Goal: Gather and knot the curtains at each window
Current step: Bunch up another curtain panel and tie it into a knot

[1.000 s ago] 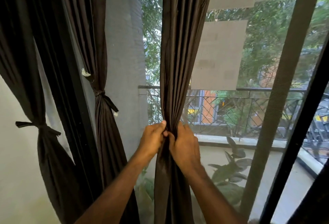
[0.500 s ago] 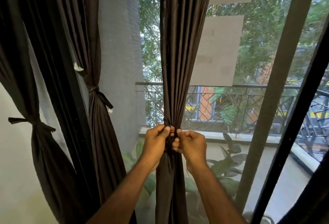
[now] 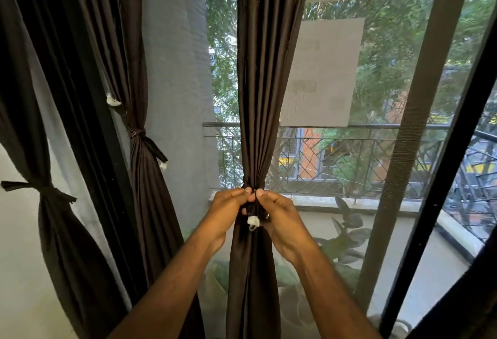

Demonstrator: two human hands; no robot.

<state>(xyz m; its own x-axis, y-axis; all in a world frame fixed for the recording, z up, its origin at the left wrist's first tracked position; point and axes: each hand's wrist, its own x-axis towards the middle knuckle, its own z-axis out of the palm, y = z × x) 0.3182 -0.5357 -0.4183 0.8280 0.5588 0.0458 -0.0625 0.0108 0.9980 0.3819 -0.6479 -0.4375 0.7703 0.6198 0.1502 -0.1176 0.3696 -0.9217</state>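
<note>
A dark brown curtain hangs gathered in front of the window at centre. A dark tie band cinches it at waist height, with a white tip dangling just below. My left hand pinches the band from the left side. My right hand pinches it from the right, and the fingertips of both hands meet at the knot. Two more curtains are tied with bands: one at the far left and one beside the grey pillar.
A grey pillar stands left of the pane. Dark window frame bars slant down on the right. Beyond the glass lie a balcony railing, potted leaves and trees.
The band has been drawn tight round the centre curtain and its white tip now hangs out between my hands. The view shifted slightly, and both hands closed in on the knot.
</note>
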